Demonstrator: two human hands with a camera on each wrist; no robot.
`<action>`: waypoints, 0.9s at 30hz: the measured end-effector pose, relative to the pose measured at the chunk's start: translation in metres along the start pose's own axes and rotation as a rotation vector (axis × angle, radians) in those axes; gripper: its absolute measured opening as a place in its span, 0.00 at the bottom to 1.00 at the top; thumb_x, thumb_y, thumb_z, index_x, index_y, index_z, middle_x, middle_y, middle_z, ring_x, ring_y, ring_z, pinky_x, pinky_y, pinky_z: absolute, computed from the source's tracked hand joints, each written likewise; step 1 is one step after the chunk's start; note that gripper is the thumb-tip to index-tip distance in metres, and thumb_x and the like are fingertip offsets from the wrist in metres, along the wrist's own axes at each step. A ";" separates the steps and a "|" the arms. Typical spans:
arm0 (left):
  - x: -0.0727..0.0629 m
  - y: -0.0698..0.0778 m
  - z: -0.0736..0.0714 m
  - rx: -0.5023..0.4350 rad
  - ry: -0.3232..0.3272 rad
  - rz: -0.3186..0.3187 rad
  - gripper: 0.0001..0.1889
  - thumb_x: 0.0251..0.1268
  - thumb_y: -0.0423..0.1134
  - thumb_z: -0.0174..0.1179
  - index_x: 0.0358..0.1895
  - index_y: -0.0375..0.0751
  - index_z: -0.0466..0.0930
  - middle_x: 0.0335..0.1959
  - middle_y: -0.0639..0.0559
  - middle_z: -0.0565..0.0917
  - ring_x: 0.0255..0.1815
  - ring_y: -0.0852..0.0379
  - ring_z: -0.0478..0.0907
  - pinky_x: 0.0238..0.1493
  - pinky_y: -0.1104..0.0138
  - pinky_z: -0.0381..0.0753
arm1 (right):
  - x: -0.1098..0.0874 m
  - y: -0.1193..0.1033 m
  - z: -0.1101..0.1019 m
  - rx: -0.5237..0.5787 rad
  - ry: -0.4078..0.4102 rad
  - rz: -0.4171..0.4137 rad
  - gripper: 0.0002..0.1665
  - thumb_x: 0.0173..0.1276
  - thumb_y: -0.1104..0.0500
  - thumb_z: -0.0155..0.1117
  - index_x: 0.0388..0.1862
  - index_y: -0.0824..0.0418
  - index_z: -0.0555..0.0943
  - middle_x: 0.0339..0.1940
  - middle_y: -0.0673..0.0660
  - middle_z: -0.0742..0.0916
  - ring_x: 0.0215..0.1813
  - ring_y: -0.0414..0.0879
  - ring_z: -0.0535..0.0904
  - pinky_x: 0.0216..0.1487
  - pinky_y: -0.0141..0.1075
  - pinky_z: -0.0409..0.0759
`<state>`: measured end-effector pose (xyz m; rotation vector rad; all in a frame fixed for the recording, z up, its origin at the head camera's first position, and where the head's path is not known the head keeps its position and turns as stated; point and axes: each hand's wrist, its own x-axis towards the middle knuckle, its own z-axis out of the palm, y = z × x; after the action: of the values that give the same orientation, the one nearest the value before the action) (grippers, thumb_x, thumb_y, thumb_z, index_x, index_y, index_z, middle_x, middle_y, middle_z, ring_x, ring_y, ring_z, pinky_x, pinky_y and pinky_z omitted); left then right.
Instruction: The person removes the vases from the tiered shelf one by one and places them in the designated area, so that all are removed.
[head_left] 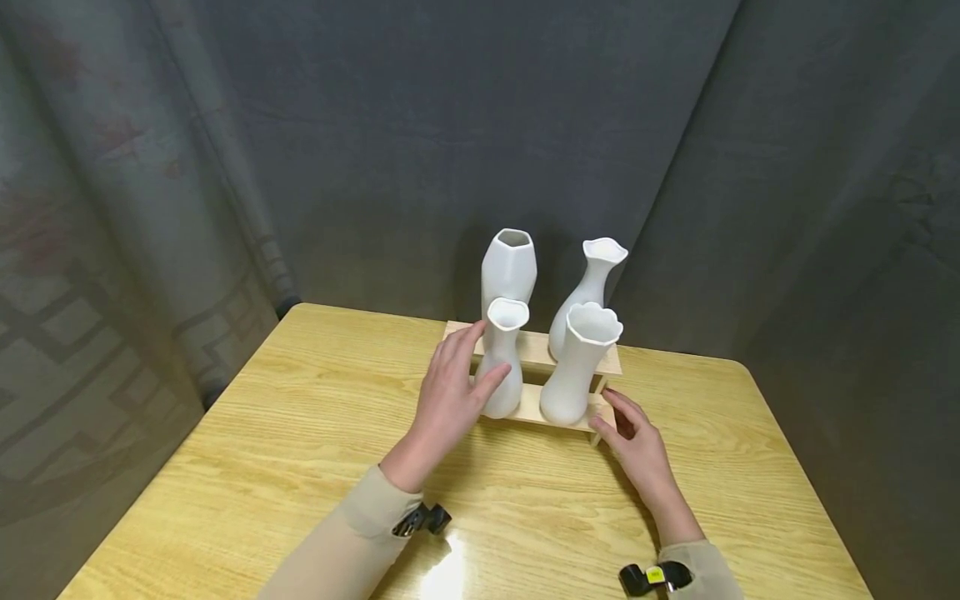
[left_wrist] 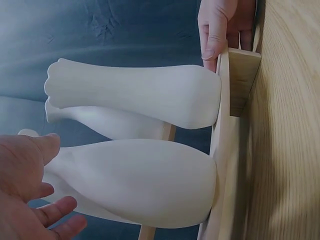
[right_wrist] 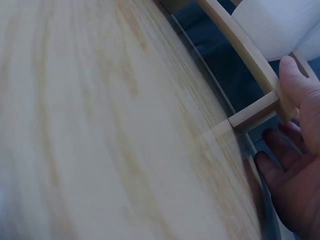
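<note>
A small two-tier wooden stand (head_left: 528, 403) carries white vases. My left hand (head_left: 452, 385) is at the front left vase (head_left: 504, 392), which has a narrow neck and a bulging body. In the left wrist view, the fingers (left_wrist: 59, 212) of that hand are spread and fairly straight, with the thumb near the vase's neck. My right hand (head_left: 636, 446) holds the stand's right end, its thumb on the lower shelf's edge and its other fingers round the side. Beside that hand stands the front right vase (head_left: 572, 383), with a scalloped rim.
On the upper tier stand a faceted vase (head_left: 510, 268) at left and a slim vase (head_left: 587, 287) with a flared, wavy mouth at right. The stand is on a wood-grain table (head_left: 315, 417) near its back edge. Grey curtains (head_left: 420, 150) hang behind and at both sides.
</note>
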<state>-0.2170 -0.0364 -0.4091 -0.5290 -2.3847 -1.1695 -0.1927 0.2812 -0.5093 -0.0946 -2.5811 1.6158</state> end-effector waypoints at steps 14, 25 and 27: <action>-0.003 -0.002 0.018 -0.047 0.006 -0.030 0.39 0.72 0.43 0.78 0.81 0.40 0.72 0.71 0.40 0.80 0.70 0.40 0.78 0.68 0.42 0.80 | -0.005 0.011 0.000 0.040 -0.054 -0.007 0.49 0.78 0.46 0.76 0.90 0.54 0.65 0.90 0.60 0.63 0.90 0.60 0.55 0.82 0.46 0.63; -0.005 -0.007 0.025 -0.044 0.006 -0.050 0.37 0.72 0.42 0.78 0.79 0.35 0.73 0.71 0.38 0.79 0.68 0.39 0.80 0.67 0.42 0.82 | -0.001 0.011 0.005 0.056 -0.049 -0.004 0.51 0.76 0.47 0.78 0.90 0.57 0.64 0.89 0.59 0.63 0.91 0.60 0.52 0.74 0.24 0.68; -0.005 -0.008 0.026 -0.046 0.005 -0.057 0.37 0.72 0.42 0.78 0.79 0.35 0.73 0.71 0.38 0.79 0.67 0.39 0.80 0.66 0.41 0.82 | 0.001 0.011 0.007 0.050 -0.048 -0.007 0.52 0.76 0.46 0.78 0.90 0.58 0.63 0.89 0.60 0.63 0.91 0.60 0.52 0.76 0.29 0.68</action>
<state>-0.2220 -0.0213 -0.4313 -0.4747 -2.3882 -1.2512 -0.1943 0.2794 -0.5221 -0.0436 -2.5704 1.6994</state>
